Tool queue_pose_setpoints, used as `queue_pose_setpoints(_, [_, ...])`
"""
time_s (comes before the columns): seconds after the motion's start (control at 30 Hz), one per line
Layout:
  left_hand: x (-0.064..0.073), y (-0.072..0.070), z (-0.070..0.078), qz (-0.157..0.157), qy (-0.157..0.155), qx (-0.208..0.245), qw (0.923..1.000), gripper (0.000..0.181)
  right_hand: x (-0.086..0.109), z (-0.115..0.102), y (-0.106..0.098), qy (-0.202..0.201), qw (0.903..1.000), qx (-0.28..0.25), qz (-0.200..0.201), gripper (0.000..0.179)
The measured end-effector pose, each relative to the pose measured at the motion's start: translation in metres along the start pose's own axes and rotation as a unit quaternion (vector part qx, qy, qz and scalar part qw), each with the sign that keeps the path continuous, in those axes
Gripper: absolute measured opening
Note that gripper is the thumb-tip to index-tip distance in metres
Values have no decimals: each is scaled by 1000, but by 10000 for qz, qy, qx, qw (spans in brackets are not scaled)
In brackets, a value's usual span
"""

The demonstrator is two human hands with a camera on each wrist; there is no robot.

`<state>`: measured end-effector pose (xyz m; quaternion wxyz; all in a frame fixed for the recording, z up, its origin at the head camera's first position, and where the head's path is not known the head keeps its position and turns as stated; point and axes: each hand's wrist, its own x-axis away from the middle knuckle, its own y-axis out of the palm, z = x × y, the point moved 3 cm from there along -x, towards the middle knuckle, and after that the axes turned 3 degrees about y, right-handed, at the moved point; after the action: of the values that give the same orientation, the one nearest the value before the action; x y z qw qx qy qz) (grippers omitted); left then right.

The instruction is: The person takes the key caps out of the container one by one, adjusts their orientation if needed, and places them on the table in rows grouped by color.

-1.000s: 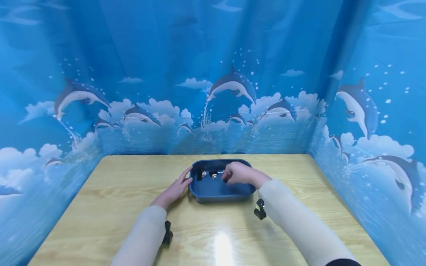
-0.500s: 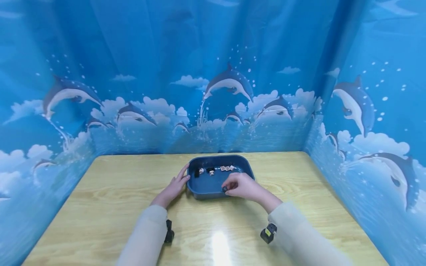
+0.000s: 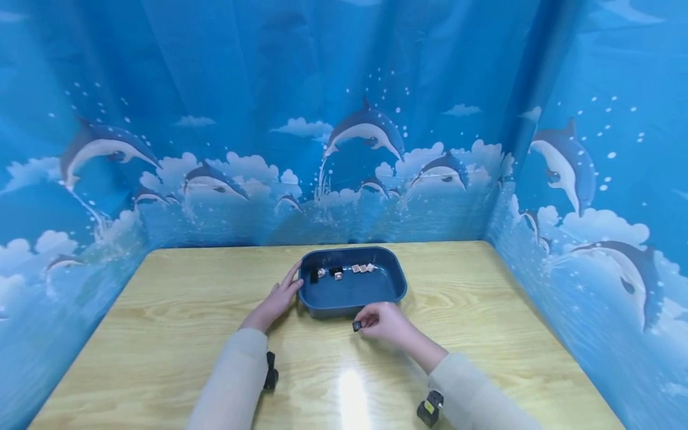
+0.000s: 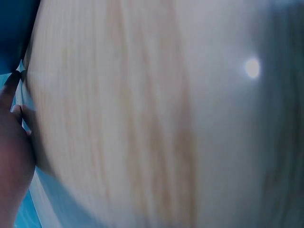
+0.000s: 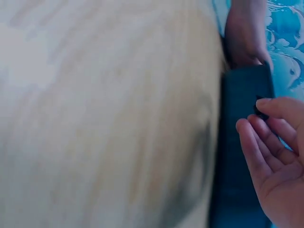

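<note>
A dark blue rectangular basin [image 3: 352,297] stands on the table. My left hand [image 3: 276,303] rests against its left side, fingers extended at the rim. Just in front of the basin, above the table, my right hand [image 3: 386,322] pinches a small black block [image 3: 357,326] between thumb and fingers. In the right wrist view the same black block [image 5: 259,108] is mostly covered by the fingertips. Inside the basin, toward the back, lie pale square pieces [image 3: 362,268] in a row. A black piece [image 3: 314,276] lies near the basin's left wall, with more pale and black pieces beside it.
The wood-grain table [image 3: 177,334] extends around the basin on all sides. A blue curtain [image 3: 247,119] printed with dolphins encloses the back and both sides. Black wrist cameras [image 3: 430,408] hang below the sleeves.
My right hand has come out of the basin over its front wall, carrying the black block toward me. The pale row it covered now shows. My left hand stays at the basin's left side.
</note>
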<state>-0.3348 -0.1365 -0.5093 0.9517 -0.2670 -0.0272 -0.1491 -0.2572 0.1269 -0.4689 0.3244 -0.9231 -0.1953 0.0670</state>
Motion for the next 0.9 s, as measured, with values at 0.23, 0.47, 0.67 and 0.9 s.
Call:
queue_pose_setpoints(0.23, [-1,1,-1,-29,-47,133,9999,60,3,5,18,-52,9989,456,128,16])
queue_pose_setpoints(0.47, [0,4,-3,-108,-250,210,9994,61,1,14,27,442,9988,171,116,17])
queue_pose_setpoints(0.67, [-2,6,-4,43,-260,397,9989,75,-2,19,29,642,9976,-195,187,16])
queue_pose_setpoints(0.9, [1,2,-2,47,-392,206,9990,76,-7,20,29,664,9970,-285,276,15])
